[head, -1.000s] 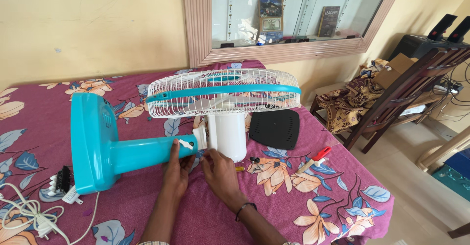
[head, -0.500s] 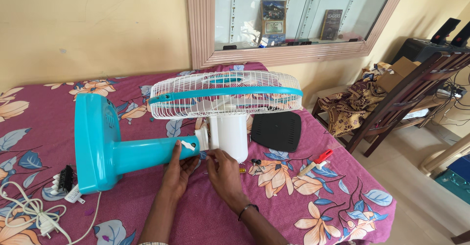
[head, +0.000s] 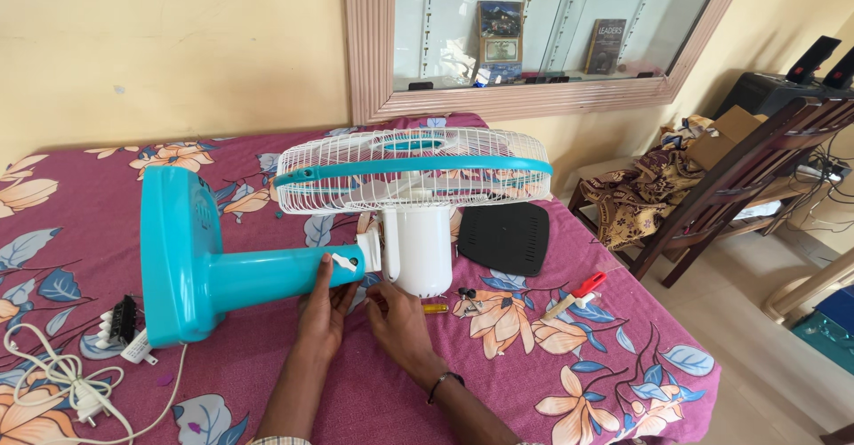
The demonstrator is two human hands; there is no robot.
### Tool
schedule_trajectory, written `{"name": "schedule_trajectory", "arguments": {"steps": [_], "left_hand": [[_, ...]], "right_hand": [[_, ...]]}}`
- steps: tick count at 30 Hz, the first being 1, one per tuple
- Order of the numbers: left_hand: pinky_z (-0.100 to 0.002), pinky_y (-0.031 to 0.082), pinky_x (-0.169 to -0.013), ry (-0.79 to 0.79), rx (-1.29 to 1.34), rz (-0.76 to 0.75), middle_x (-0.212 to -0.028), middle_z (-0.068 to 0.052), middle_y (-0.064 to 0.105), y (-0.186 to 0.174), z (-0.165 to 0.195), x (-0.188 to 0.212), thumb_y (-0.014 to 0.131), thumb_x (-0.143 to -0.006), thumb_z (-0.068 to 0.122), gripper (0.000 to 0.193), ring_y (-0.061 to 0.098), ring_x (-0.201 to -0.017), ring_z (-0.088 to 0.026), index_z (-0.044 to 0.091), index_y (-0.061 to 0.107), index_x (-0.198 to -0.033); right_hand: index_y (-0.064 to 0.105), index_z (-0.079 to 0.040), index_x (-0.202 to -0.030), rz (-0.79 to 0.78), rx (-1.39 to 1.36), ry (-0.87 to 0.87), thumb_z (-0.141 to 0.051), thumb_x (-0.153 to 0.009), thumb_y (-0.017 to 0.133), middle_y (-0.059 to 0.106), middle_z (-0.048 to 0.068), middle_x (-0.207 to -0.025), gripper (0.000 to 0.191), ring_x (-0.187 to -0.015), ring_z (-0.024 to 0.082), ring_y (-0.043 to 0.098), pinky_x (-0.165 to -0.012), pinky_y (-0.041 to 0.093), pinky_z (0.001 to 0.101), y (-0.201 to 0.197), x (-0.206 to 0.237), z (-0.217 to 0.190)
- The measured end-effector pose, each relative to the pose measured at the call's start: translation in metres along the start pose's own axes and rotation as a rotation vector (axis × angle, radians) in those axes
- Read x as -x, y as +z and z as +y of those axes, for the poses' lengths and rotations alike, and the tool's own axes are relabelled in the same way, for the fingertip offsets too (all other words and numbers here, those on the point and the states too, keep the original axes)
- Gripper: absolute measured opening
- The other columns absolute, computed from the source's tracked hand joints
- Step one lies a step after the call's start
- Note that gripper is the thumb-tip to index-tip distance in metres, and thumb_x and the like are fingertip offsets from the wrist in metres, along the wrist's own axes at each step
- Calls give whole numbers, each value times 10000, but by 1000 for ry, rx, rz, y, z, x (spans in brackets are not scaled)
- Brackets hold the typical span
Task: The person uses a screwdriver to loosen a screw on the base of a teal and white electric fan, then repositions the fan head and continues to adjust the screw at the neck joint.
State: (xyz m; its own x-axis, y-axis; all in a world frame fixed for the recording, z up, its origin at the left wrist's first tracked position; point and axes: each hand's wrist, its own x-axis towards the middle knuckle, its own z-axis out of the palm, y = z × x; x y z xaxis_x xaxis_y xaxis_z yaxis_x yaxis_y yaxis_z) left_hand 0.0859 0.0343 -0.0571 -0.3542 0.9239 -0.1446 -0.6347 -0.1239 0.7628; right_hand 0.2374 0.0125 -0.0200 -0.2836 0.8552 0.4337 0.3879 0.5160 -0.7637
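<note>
Floral purple bedsheet (head: 551, 392). Black plastic panel (head: 504, 238) lying flat; red-handled tool (head: 578, 292) nearby. White cord (head: 53, 383) at left. Wooden chair (head: 738, 187) beside bed, wall mirror (head: 534, 27) above.

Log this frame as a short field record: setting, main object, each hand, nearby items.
setting: bed or table with a floral maroon cloth, beside a yellow wall
main object: teal and white table fan lying on its side, white grille up
left hand: on the teal stem near the neck joint
right hand: at the base of the white motor housing
nearby: black panel, red-handled tool, small yellow-handled tool, loose screws, white power cord
</note>
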Motion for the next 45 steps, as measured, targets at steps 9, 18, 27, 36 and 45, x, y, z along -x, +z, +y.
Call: {"name": "schedule_trajectory", "arguments": {"steps": [9,18,27,36,45], "left_hand": [[-319,577,-1001,24,143,63,-1269,-113,565,3,-7,1,841,-774,460,818,614,-1166,-212,49,485,-1385],[-357,582,-972,-89,75,-55,-1222,-148,564,2,2,1,752,-790,587,862,618,-1111,-237,48,464,-1397],[-368,518,-1029,-25,56,-67,-1288,-171,549,2,-3,-3,755,-782,601,945,616,-1216,-259,6,413,-1432],[-395,494,-1063,-42,121,-111,-1292,-162,524,2,-6,-3,769,-767,605,972,585,-1233,-269,21,387,-1444],[-430,539,-1071,-84,79,-148,-1279,-199,538,-2,0,-2,756,-769,607,977,595,-1213,-299,14,380,-1447]], "right_hand": [[698,56,-1085,-10,-96,78,-68,-939,618,774,198,-985,208,-902,264,783,-835,628,366,-2,0,-4],[706,46,-1101,-28,-59,85,-69,-939,625,760,189,-983,215,-840,244,763,-790,620,364,0,1,1],[714,17,-1096,-64,-35,137,-109,-942,632,767,172,-958,215,-789,237,756,-729,602,365,-2,3,1],[713,17,-1087,-49,-56,96,-119,-946,639,769,167,-930,209,-769,230,748,-698,592,363,-2,3,3],[713,12,-1096,-65,-26,108,-123,-944,643,763,174,-881,215,-719,232,727,-670,574,365,-2,4,4]]}}
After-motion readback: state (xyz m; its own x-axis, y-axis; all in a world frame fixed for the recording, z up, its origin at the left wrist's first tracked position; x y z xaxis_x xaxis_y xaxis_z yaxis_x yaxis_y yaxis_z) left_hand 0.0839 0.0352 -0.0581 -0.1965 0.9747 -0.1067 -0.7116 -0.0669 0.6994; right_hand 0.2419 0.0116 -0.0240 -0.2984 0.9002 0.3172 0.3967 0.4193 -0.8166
